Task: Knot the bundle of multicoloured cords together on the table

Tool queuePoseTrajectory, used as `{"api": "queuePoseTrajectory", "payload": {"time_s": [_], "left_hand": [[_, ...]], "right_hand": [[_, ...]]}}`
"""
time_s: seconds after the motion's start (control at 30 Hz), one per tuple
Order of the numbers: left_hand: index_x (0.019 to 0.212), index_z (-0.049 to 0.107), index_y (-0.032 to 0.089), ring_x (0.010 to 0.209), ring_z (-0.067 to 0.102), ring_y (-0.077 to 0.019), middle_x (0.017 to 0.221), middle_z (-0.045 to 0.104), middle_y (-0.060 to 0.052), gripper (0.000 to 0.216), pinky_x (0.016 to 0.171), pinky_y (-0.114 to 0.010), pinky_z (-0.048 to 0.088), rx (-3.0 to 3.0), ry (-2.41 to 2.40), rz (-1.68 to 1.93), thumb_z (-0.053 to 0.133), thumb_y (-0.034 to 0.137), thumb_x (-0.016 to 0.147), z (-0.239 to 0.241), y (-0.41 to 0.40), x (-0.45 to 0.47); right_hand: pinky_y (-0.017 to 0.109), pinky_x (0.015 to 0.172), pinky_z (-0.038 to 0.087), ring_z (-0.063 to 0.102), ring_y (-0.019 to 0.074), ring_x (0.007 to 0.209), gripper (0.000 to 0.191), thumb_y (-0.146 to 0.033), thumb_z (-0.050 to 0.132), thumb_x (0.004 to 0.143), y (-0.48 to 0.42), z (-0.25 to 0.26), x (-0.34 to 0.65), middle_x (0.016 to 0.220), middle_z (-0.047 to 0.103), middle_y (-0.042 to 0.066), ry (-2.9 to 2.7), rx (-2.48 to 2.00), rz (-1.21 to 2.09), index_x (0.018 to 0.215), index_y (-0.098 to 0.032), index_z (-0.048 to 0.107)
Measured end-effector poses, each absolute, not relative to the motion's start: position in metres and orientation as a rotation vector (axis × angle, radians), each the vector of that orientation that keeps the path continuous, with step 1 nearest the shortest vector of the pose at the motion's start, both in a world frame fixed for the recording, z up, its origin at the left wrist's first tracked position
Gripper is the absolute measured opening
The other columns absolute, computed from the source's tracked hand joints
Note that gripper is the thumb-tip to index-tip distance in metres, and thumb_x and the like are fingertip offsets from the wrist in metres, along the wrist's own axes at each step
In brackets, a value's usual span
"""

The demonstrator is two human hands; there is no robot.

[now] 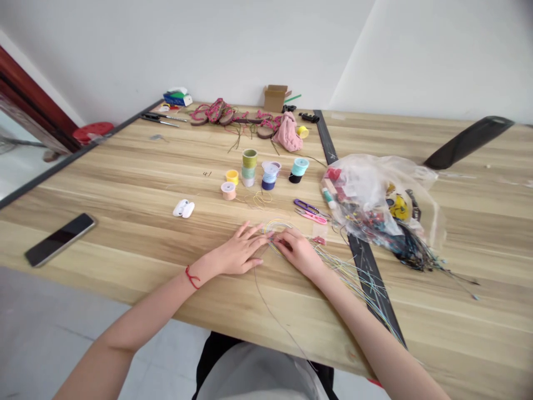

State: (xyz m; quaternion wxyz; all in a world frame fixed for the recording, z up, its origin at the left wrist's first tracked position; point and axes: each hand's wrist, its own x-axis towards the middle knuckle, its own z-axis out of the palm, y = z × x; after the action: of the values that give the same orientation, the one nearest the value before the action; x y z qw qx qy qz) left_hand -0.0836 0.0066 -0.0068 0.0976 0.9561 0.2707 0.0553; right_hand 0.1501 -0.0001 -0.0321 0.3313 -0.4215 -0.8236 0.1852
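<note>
A bundle of thin pale cords [347,270], yellow, blue and white, curves on the table and trails off to the right beneath my right forearm. My left hand [240,251] lies flat beside the bundle's curved end with fingers stretched out, its fingertips touching the cords. Opposite it, my right hand [298,249] has its fingers pinched together on the cords; the exact spot they grip is partly hidden. One loose dark thread [272,315] runs from between the hands over the table's front edge. Just beyond lie purple thread snips [306,207] and pink thread snips [313,216].
Thread spools [249,160] stand in small stacks ahead. A white earbud case [184,209] and a phone [60,240] lie left. A clear plastic bag [362,183] of cords sits right. Pink braided cords [219,113] and a cardboard box [275,99] are at the back.
</note>
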Motion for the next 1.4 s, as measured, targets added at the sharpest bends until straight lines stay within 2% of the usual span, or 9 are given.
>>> {"api": "queuePoseTrajectory", "payload": {"time_s": [0.27, 0.43, 0.6, 0.7, 0.77, 0.9, 1.2, 1.4], "left_hand": [[0.148, 0.029, 0.017, 0.152, 0.013, -0.0283, 0.157, 0.036, -0.013, 0.061, 0.123, -0.055, 0.007, 2.773, 0.789, 0.201, 0.055, 0.035, 0.096, -0.004, 0.010, -0.082], [0.140, 0.036, 0.018, 0.152, 0.012, -0.0274, 0.155, 0.038, -0.014, 0.053, 0.123, -0.055, 0.009, 2.745, 0.784, 0.231, 0.057, 0.034, 0.095, -0.006, 0.009, -0.083], [0.115, 0.051, 0.017, 0.150, 0.020, -0.0305, 0.160, 0.027, -0.017, 0.028, 0.122, -0.055, 0.016, 2.750, 0.868, 0.336, 0.058, 0.032, 0.093, -0.001, 0.005, -0.081], [0.095, 0.057, 0.018, 0.145, 0.027, -0.0328, 0.156, 0.034, -0.016, 0.009, 0.120, -0.056, 0.020, 2.768, 0.945, 0.427, 0.060, 0.023, 0.089, 0.001, 0.000, -0.076], [0.088, 0.058, 0.020, 0.141, 0.032, -0.0323, 0.151, 0.041, -0.012, 0.006, 0.118, -0.056, 0.024, 2.743, 0.975, 0.507, 0.062, 0.019, 0.084, 0.000, -0.005, -0.070], [0.086, 0.059, 0.020, 0.137, 0.034, -0.0331, 0.145, 0.048, -0.009, 0.011, 0.112, -0.055, 0.032, 2.630, 1.113, 0.559, 0.069, 0.022, 0.081, -0.004, -0.016, -0.061], [0.087, 0.059, 0.018, 0.129, 0.040, -0.0297, 0.132, 0.055, -0.010, 0.005, 0.108, -0.052, 0.034, 2.569, 1.235, 0.528, 0.061, 0.014, 0.090, -0.009, -0.011, -0.063], [0.090, 0.059, 0.019, 0.117, 0.046, -0.0269, 0.118, 0.059, -0.008, 0.003, 0.101, -0.047, 0.039, 2.528, 1.225, 0.505, 0.062, 0.018, 0.092, -0.005, -0.013, -0.060]], "right_hand": [[0.034, 0.074, 0.051, 0.061, 0.0200, 0.079, 0.013, -0.019, 0.054, 0.094, 0.001, -0.033, 0.149, 0.083, 0.065, 0.006, -2.135, -1.118, 0.518, 0.084, -0.021, 0.063], [0.033, 0.075, 0.051, 0.062, 0.0195, 0.080, 0.013, -0.020, 0.054, 0.094, 0.002, -0.034, 0.147, 0.083, 0.065, 0.005, -2.115, -1.122, 0.532, 0.084, -0.021, 0.063], [0.034, 0.074, 0.051, 0.062, 0.0192, 0.077, 0.014, -0.023, 0.055, 0.093, 0.003, -0.035, 0.149, 0.081, 0.066, 0.005, -2.099, -1.119, 0.548, 0.083, -0.021, 0.064], [0.035, 0.074, 0.052, 0.063, 0.0197, 0.077, 0.014, -0.025, 0.056, 0.094, 0.003, -0.035, 0.150, 0.081, 0.066, 0.005, -2.094, -1.113, 0.554, 0.083, -0.021, 0.064], [0.035, 0.074, 0.052, 0.063, 0.0199, 0.077, 0.014, -0.027, 0.056, 0.093, 0.003, -0.034, 0.151, 0.081, 0.066, 0.005, -2.094, -1.113, 0.556, 0.083, -0.021, 0.064], [0.034, 0.071, 0.051, 0.062, 0.0190, 0.075, 0.014, -0.025, 0.057, 0.093, 0.003, -0.034, 0.150, 0.080, 0.066, 0.005, -2.095, -1.114, 0.555, 0.082, -0.020, 0.064], [0.032, 0.070, 0.050, 0.060, 0.0174, 0.073, 0.010, -0.020, 0.057, 0.090, 0.003, -0.036, 0.149, 0.079, 0.065, 0.004, -2.079, -1.117, 0.541, 0.082, -0.020, 0.064], [0.031, 0.066, 0.049, 0.059, 0.0169, 0.069, 0.011, -0.019, 0.057, 0.090, 0.002, -0.035, 0.150, 0.078, 0.064, 0.004, -2.088, -1.118, 0.545, 0.082, -0.020, 0.064]]}}
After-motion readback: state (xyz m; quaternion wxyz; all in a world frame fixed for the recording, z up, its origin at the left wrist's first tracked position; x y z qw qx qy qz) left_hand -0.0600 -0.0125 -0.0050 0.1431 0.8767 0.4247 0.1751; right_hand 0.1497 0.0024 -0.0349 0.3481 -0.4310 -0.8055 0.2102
